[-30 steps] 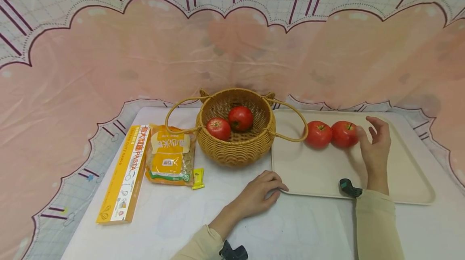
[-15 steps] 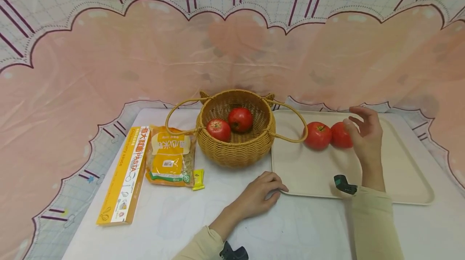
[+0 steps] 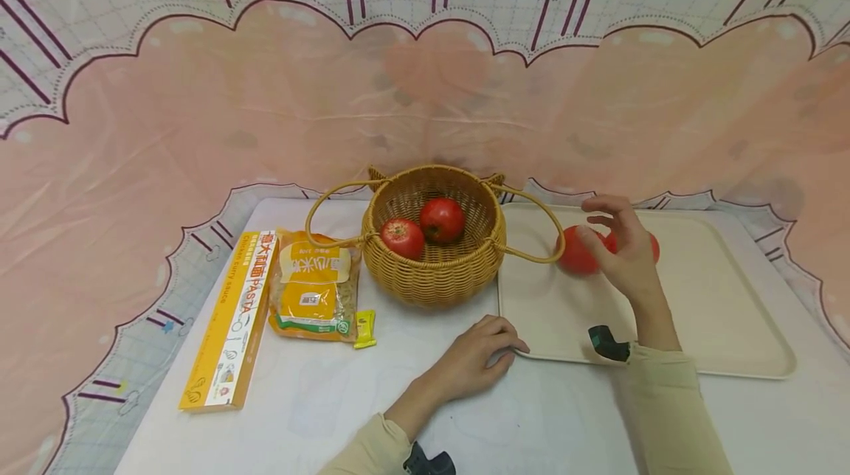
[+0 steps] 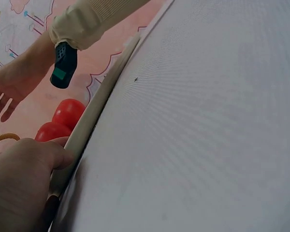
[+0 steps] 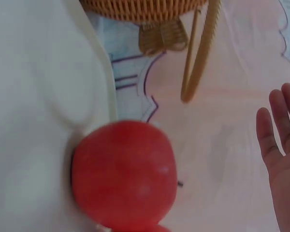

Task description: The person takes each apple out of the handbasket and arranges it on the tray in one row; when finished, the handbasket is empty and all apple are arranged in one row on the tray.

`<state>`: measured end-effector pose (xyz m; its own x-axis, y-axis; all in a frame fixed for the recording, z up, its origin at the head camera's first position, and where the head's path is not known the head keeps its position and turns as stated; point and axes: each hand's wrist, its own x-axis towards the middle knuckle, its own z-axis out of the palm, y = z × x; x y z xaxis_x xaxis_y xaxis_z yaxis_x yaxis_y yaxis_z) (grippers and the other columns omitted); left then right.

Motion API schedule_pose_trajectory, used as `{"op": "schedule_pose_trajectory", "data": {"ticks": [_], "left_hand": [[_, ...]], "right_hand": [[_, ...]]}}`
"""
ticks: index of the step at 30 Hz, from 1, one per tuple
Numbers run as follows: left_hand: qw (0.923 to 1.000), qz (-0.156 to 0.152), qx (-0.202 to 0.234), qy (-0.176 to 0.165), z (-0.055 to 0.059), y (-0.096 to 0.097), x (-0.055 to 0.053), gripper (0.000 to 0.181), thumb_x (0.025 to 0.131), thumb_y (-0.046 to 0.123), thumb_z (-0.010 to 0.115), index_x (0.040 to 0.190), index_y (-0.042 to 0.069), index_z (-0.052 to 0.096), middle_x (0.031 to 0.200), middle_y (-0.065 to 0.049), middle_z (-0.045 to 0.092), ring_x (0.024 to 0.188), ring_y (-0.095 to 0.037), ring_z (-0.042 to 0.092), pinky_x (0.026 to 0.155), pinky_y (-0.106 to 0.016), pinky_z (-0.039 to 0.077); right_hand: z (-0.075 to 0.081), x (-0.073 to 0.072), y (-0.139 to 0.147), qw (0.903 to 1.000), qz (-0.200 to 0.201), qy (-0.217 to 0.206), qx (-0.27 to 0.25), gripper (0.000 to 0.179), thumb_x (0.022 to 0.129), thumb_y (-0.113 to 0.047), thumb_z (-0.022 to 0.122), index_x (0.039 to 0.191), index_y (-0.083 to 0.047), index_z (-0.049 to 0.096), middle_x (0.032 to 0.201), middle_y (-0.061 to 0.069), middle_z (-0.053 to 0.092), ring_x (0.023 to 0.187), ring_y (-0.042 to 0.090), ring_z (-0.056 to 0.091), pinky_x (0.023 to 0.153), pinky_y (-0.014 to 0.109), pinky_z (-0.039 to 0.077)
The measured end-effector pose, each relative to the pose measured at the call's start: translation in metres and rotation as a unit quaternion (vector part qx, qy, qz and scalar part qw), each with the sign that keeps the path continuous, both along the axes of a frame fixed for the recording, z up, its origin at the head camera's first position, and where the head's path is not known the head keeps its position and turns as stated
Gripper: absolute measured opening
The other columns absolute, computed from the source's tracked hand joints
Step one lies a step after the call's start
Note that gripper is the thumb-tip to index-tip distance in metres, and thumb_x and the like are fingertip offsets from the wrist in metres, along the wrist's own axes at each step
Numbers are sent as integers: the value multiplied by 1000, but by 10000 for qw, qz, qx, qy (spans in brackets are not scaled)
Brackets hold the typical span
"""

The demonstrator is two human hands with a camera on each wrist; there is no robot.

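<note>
Two tomatoes (image 3: 576, 254) (half hidden by hand (image 3: 620, 248))

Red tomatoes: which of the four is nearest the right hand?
The tray tomato farther from the basket, mostly hidden behind the right hand; two others sit in the basket.

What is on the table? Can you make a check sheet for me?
Surface: white table under a patterned cloth.
Job's things: two tomatoes on tray, touching; cream tray.
Clutter: wicker basket with two tomatoes in basket; pasta box; noodle packet; small yellow sachet.
Grips: left hand rests at the tray's corner; right hand open above the tray's tomatoes.
Cables: nothing seen.
Surroundings: pink backdrop cloth.
</note>
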<state>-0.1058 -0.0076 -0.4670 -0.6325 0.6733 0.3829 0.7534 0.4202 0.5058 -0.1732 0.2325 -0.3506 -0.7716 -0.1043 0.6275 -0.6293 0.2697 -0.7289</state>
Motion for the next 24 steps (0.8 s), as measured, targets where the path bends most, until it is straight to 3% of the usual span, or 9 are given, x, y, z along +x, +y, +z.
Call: {"op": "schedule_pose_trajectory", "data": {"ticks": [2,6,12,18,24], "left_hand": [[10000,1,-15,0,0,0,0,23,91,12,56,106,25,67,102,13,56,109,-4,50,94,-17,42],[10000,12,-9,-20,-1,0,1,22,92,12,56,106,25,67,102,13,56,109,-4,50,94,-17,42],[10000,-9,20,-89,-1,0,1,22,92,13,56,106,25,67,102,13,56,108,-3,50,94,-16,42],[9999,-6,17,-127,0,-1,1,22,93,13,55,107,25,67,102,13,55,108,-4,50,94,-17,42],[10000,-52,29,-65,1,0,0,22,92,13,56,107,24,67,102,12,56,109,-4,50,95,-17,42]], "right_hand": [[3,0,-6,9997,147,27,172,43,74,24,58,115,19,45,113,23,51,109,19,52,94,20,45],[8,-3,-15,9976,310,126,599,45,73,23,62,115,16,50,113,24,52,107,15,53,94,21,46],[5,-15,-24,9916,359,214,1227,44,74,16,68,115,6,55,114,16,56,109,11,51,95,20,44],[6,-25,-37,9782,520,259,1996,40,81,0,69,118,-5,57,120,8,57,111,12,50,95,17,40],[13,-32,-48,9662,830,303,2420,36,85,-7,68,119,-9,58,121,1,57,113,17,51,96,31,42]]}}
